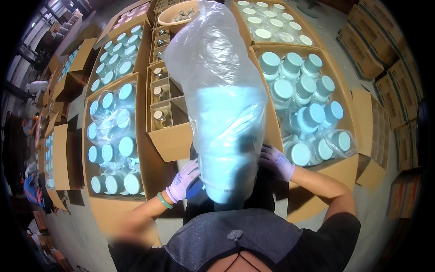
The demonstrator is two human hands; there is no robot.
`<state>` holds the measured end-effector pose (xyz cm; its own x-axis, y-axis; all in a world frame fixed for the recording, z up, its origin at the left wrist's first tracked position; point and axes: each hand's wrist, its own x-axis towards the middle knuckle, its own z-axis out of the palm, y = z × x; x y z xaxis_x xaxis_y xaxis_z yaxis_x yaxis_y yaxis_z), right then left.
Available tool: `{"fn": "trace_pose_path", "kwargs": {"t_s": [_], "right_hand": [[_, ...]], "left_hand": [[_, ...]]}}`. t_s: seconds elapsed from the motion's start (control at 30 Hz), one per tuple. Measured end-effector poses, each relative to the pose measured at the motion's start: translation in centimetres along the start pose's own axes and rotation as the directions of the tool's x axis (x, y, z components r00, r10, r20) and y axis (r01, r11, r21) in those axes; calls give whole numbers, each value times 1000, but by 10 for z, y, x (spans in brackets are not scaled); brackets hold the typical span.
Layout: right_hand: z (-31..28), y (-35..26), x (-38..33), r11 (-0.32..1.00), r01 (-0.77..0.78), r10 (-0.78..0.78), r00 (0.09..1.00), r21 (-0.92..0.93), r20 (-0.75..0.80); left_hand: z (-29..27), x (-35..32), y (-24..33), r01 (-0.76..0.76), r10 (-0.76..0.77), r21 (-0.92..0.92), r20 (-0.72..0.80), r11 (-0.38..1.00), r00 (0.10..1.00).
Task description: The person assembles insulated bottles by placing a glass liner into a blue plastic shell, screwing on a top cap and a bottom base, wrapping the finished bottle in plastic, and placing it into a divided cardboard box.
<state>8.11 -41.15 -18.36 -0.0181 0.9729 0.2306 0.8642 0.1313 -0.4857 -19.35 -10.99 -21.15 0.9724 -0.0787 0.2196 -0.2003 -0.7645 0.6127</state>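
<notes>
A large light-blue container [226, 131] hangs upright in front of me inside a clear plastic bag [217, 54]. The bag's loose upper part rises well above it. My left hand [183, 181], in a pale purple glove, grips the lower left side, with a green bangle on that wrist. At the lower right side my right hand [277, 162], gloved the same way, has its fingers against the bagged container. Their tips are partly hidden behind it. Shadow falls across the container's right half.
An open carton [258, 45] of bagged blue-lidded bottles stands at right, another carton [143, 149] at left. Between them is a divided box [170, 138] with small gold-capped jars. A tan bowl [165, 17] of small pieces sits farther back. Stacked cartons [385, 86] line the right side.
</notes>
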Motion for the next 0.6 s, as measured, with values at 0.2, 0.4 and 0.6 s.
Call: {"fn": "trace_pose_path", "kwargs": {"t_s": [0.2, 0.4, 0.6], "right_hand": [[47, -40, -9, 999, 17, -19, 999, 30, 44], [50, -72, 53, 873, -256, 343, 927, 415, -150], [-58, -103, 153, 501, -114, 258, 966, 858, -23]], "left_hand": [[47, -53, 50, 338, -341, -250, 33, 907, 940], [100, -80, 36, 192, -122, 83, -521, 978, 845], [-67, 19, 157, -12, 88, 97, -829, 995, 552]]}}
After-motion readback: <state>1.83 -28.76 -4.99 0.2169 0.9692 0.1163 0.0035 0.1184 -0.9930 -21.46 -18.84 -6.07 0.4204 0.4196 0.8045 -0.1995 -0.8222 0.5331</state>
